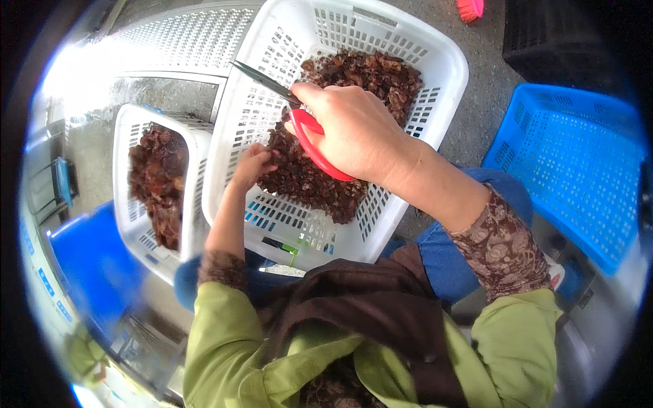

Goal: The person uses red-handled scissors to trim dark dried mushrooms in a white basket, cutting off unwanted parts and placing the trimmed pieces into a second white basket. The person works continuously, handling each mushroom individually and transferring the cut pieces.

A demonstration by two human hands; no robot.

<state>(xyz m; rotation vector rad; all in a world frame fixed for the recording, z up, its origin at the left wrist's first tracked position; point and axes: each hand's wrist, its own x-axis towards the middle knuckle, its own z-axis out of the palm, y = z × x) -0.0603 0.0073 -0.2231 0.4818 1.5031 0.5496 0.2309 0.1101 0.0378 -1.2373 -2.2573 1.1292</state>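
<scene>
My right hand (365,130) grips a pair of scissors (265,81) with red handles. Their dark blades point to the upper left, above a white slotted plastic basket (455,84) between my knees. In that basket lies a broad heap of dark brown, crinkled pieces (311,186), perhaps a fungus such as wood ear. My left hand (253,164) reaches into the basket, fingertips at the heap's left edge. Whether a piece is pinched between those fingers cannot be made out. The right hand and scissors hide the middle of the heap.
At the left, a second white basket (196,153) holds larger reddish-brown pieces (158,178). A blue perforated plastic basket (576,148) stands at the right, a dark crate (546,41) behind it. A pink brush (469,9) lies on the floor. Behind the baskets is a perforated metal panel (189,41).
</scene>
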